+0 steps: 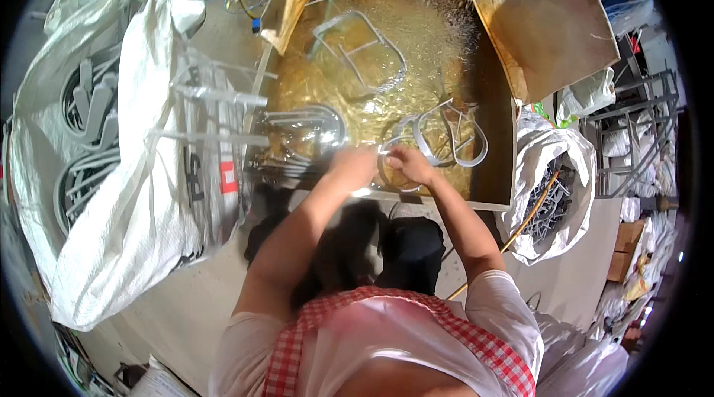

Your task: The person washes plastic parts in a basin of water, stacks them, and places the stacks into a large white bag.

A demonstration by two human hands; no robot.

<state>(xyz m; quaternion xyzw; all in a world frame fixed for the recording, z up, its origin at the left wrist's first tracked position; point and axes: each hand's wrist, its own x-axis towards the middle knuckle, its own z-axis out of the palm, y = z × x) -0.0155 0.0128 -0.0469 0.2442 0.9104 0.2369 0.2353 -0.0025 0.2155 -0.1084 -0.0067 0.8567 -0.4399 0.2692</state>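
Both hands are together over the near edge of a metal tank (500, 181) of yellowish water. My left hand (355, 168) is closed, its fingers mostly hidden and slightly smeared; what it holds cannot be made out. Close beside it, my right hand (410, 165) pinches a curved grey plastic piece (390, 177), its thumb toward my left hand. Grey looped plastic pieces (480, 146) lie just beyond the right hand. Left of my left hand, a bundle of curved grey plastic pieces (338, 120) lies in the water. A rounded grey plastic frame (398, 56) lies farther back.
A large white woven sack (123, 248) on the left holds grey plastic parts (97, 111). Another white sack (576, 163) at right contains small grey pieces (549, 207). Cardboard sheets (550, 25) stand by the tank's back right. Blurred pale bars (223, 137) cross its left rim.
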